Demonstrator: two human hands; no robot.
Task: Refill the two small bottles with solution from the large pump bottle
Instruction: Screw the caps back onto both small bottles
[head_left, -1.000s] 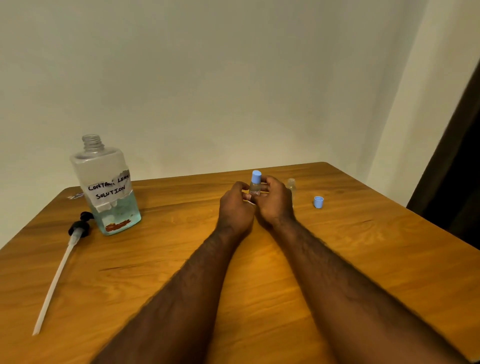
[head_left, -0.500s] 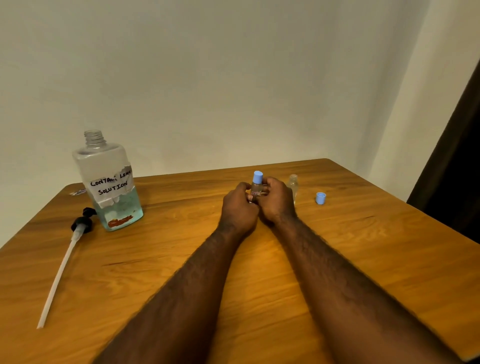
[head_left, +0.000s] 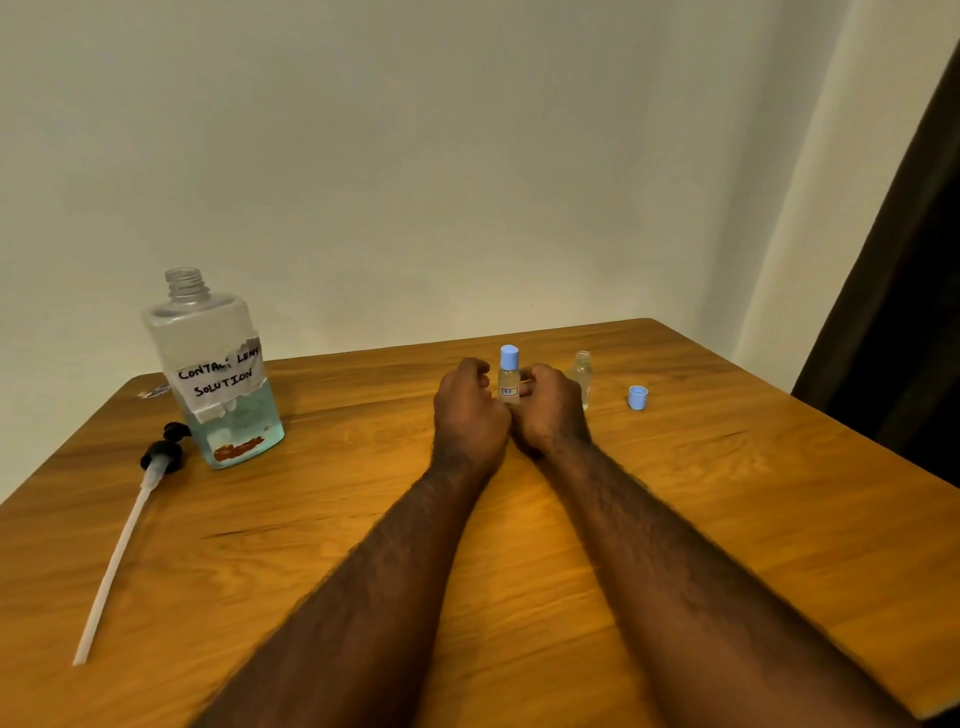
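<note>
Counts: 2 small bottles, 2 blue caps, 1 large bottle, 1 pump, 2 hands.

Grip: left hand (head_left: 467, 415) and right hand (head_left: 550, 410) are both curled round the lower part of the capped small bottle (head_left: 509, 382), which is upright between them over the table (head_left: 727, 519). Its base is hidden by the hands, and its blue cap (head_left: 509, 357) is on, sticking up above the grip.

The open small bottle (head_left: 581, 371) is just right of the grip, upright and partly behind the right hand. The loose blue cap (head_left: 637, 398) is further right on the table, apart from both bottles. The large bottle (head_left: 218, 374) is well left of the grip, upright, neck open, with bluish liquid in the lower part. The pump head (head_left: 161, 457) lies just left of the large bottle, its long white tube pointing toward the near edge.

Writing: the large bottle's white tape is handwritten "CONTA… LENS SOLUTION", torn in the middle. The orange-red mark below it is unreadable. The held bottle's small red-bordered label is too small to read.
</note>
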